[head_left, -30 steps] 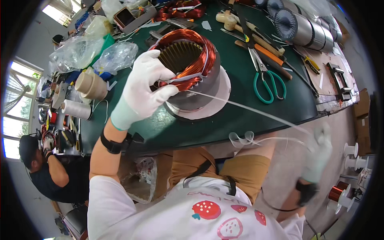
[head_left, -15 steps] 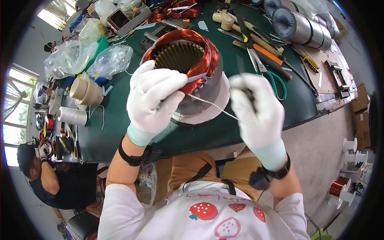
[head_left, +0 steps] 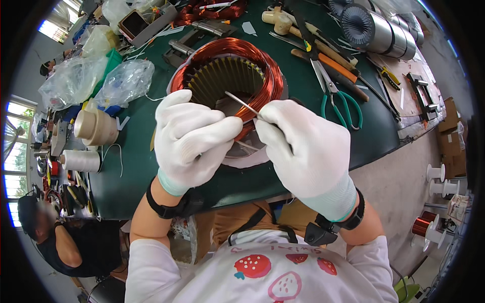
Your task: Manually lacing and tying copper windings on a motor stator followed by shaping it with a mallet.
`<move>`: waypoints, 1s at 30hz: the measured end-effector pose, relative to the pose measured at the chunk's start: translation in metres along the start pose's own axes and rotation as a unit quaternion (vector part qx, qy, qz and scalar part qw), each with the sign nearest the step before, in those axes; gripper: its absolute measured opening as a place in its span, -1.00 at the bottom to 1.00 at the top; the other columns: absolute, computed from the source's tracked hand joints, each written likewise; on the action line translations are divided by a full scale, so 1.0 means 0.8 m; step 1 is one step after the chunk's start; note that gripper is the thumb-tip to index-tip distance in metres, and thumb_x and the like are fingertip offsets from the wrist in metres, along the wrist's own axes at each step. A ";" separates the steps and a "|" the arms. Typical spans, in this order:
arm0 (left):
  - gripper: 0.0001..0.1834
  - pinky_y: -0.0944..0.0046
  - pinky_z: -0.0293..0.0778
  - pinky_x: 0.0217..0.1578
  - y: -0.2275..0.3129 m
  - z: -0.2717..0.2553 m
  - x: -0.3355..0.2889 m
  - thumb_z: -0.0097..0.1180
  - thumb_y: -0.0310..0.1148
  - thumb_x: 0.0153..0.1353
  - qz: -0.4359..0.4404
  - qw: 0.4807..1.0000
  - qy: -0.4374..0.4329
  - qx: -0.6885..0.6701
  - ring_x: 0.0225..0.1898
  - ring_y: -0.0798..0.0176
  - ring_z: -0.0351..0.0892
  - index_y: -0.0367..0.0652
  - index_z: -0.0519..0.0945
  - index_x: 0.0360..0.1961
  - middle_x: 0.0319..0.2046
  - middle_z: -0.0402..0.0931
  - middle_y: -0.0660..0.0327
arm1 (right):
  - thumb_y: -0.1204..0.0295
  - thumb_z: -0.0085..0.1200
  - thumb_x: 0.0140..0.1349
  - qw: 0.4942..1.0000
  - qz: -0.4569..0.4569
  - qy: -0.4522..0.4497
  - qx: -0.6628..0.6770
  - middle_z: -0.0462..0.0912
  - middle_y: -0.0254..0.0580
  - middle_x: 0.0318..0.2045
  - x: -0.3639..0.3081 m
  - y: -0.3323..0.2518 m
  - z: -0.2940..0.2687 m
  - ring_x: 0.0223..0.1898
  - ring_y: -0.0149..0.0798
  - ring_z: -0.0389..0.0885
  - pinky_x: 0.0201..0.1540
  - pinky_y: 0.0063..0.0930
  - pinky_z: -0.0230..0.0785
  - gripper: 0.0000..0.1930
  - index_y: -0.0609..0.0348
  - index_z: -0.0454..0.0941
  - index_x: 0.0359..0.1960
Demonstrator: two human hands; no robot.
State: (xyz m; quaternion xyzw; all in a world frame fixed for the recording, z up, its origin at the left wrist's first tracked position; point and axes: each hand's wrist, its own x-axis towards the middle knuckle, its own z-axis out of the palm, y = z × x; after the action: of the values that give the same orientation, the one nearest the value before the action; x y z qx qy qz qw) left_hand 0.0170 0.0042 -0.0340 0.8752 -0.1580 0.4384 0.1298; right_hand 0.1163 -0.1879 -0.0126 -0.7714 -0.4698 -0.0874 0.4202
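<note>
Both gloved hands pinching a thin needle-like tool over the copper-wound stator.

Left hand (head_left: 194, 136) and right hand (head_left: 303, 151): each grip closed, fingertips meeting on the needle (head_left: 242, 104), which slants up and away from the grip. Stator (head_left: 227, 81) lies just beyond the grip, on the green counter (head_left: 131, 166). Green-handled scissors (head_left: 338, 98) right of the grip, apart.

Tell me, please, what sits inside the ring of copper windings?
Inside the copper windings a ring of pale slot teeth surrounds an open bore. The left hand and right hand cover its near side.
</note>
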 end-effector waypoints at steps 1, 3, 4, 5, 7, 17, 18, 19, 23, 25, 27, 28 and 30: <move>-0.55 0.08 0.34 0.15 0.002 -0.001 0.000 0.41 -0.53 -0.20 -0.001 1.000 -0.006 0.003 -0.22 0.25 0.53 0.04 0.74 -0.17 -0.26 0.55 0.36 | 0.59 0.23 0.15 1.000 -0.002 0.002 0.000 0.60 -0.18 -0.50 -0.001 -0.001 -0.003 -0.56 -0.31 0.59 -0.44 -0.54 0.41 -0.85 0.19 0.62 -0.23; -0.56 0.08 0.34 0.15 0.003 0.000 -0.001 0.41 -0.53 -0.19 -0.004 1.000 -0.009 0.004 -0.21 0.25 0.52 0.04 0.74 -0.17 -0.26 0.55 0.36 | 0.60 0.19 0.22 0.996 0.050 -0.013 0.077 0.60 -0.27 -0.53 -0.001 0.002 -0.007 -0.57 -0.47 0.56 -0.47 -0.60 0.37 -0.85 0.22 0.63 -0.18; -0.57 0.07 0.33 0.15 0.004 0.000 -0.001 0.40 -0.54 -0.18 -0.008 1.000 -0.012 0.004 -0.20 0.24 0.52 0.03 0.73 -0.18 -0.25 0.55 0.36 | 0.60 0.19 0.22 0.996 0.046 -0.010 0.078 0.60 -0.27 -0.53 -0.007 -0.002 -0.011 -0.57 -0.47 0.56 -0.47 -0.60 0.37 -0.85 0.22 0.63 -0.18; -0.59 0.06 0.33 0.15 0.007 -0.003 0.000 0.39 -0.54 -0.15 -0.014 1.000 -0.018 0.010 -0.17 0.23 0.52 0.01 0.73 -0.18 -0.25 0.57 0.35 | 0.54 0.18 0.28 0.978 0.104 0.023 0.179 0.61 -0.32 -0.51 -0.018 -0.009 -0.016 -0.57 -0.52 0.54 -0.48 -0.60 0.39 -0.85 0.23 0.64 -0.14; -0.59 0.05 0.33 0.16 0.010 -0.002 -0.001 0.38 -0.55 -0.13 -0.014 1.000 -0.010 0.008 -0.17 0.22 0.53 0.00 0.73 -0.17 -0.24 0.58 0.34 | 0.52 0.16 0.34 0.915 0.205 0.013 0.348 0.61 -0.40 -0.46 -0.056 -0.021 -0.017 -0.54 -0.66 0.44 -0.49 -0.68 0.33 -0.83 0.27 0.67 -0.08; -0.69 0.36 0.54 -0.11 0.020 -0.043 0.071 -0.08 -0.38 0.43 -0.255 0.943 -0.202 -0.074 -0.19 0.33 0.69 -0.23 0.68 -0.01 -0.23 0.71 0.08 | 0.16 -0.21 0.55 0.751 0.399 -0.166 0.498 0.42 -0.44 -0.65 -0.077 -0.035 -0.025 -0.75 -0.69 0.15 -0.70 -0.75 -0.06 -0.57 0.26 0.52 0.10; -0.69 0.36 0.54 -0.11 0.016 -0.046 0.079 -0.08 -0.38 0.43 -0.256 0.943 -0.202 -0.072 -0.19 0.33 0.69 -0.23 0.68 -0.01 -0.23 0.71 0.08 | 0.18 -0.17 0.54 0.720 0.391 -0.205 0.535 0.45 -0.42 -0.61 -0.066 -0.035 -0.027 -0.72 -0.66 0.20 -0.67 -0.75 0.01 -0.59 0.25 0.53 0.12; -0.70 0.36 0.53 -0.10 0.009 -0.047 0.086 -0.06 -0.38 0.41 -0.233 0.940 -0.238 -0.077 -0.20 0.31 0.69 -0.23 0.67 -0.02 -0.23 0.70 0.09 | 0.20 -0.13 0.53 0.686 0.383 -0.244 0.569 0.49 -0.40 -0.58 -0.058 -0.034 -0.026 -0.69 -0.64 0.25 -0.64 -0.75 0.08 -0.61 0.25 0.53 0.13; -0.71 0.32 0.53 -0.08 -0.010 -0.051 0.117 -0.01 -0.35 0.39 -0.171 0.931 -0.319 -0.050 -0.17 0.24 0.70 -0.22 0.66 -0.02 -0.19 0.69 0.08 | 0.10 0.05 0.44 0.566 0.400 -0.147 0.706 0.50 -0.38 -0.58 -0.044 -0.026 0.005 -0.69 -0.57 0.31 -0.62 -0.71 0.12 -0.60 0.23 0.62 -0.03; -0.72 0.32 0.53 -0.07 -0.025 -0.046 0.122 0.00 -0.34 0.39 -0.152 0.927 -0.343 -0.027 -0.16 0.23 0.70 -0.20 0.66 -0.01 -0.17 0.70 0.08 | 0.10 0.06 0.44 0.766 0.351 -0.159 0.514 0.51 -0.38 -0.58 -0.044 -0.007 0.023 -0.69 -0.57 0.33 -0.61 -0.68 0.16 -0.61 0.23 0.63 -0.08; -0.78 0.23 0.53 -0.14 -0.047 -0.027 0.117 0.09 -0.41 0.24 -0.057 0.892 -0.445 -0.051 -0.23 0.10 0.64 -0.21 0.66 -0.14 -0.27 0.64 0.06 | 0.12 0.04 0.45 0.959 0.215 -0.114 0.147 0.52 -0.40 -0.59 -0.041 -0.003 0.032 -0.65 -0.56 0.40 -0.58 -0.59 0.29 -0.63 0.22 0.64 -0.19; -0.81 0.19 0.54 -0.17 -0.057 -0.024 0.118 0.13 -0.44 0.17 -0.013 0.868 -0.492 -0.058 -0.26 0.04 0.61 -0.22 0.66 -0.20 -0.32 0.61 0.05 | 0.12 0.04 0.45 0.958 0.211 -0.119 0.152 0.52 -0.40 -0.59 -0.042 -0.009 0.029 -0.65 -0.56 0.40 -0.58 -0.59 0.29 -0.63 0.22 0.64 -0.19; -0.75 0.11 0.50 -0.12 -0.093 -0.049 0.119 0.19 -0.53 0.03 0.045 0.915 -0.401 0.013 -0.23 -0.04 0.55 -0.19 0.65 -0.20 -0.32 0.57 0.04 | 0.15 -0.03 0.48 0.828 0.318 -0.125 0.446 0.58 -0.34 -0.47 -0.049 -0.018 0.018 -0.60 -0.55 0.46 -0.58 -0.63 0.30 -0.64 0.21 0.63 -0.10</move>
State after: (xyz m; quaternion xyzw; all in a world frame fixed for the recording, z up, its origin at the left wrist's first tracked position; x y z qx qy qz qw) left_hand 0.0716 0.0716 0.0593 0.9711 -0.2301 0.0586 0.0240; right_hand 0.0800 -0.1998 -0.0347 -0.6112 -0.2353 0.3669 0.6606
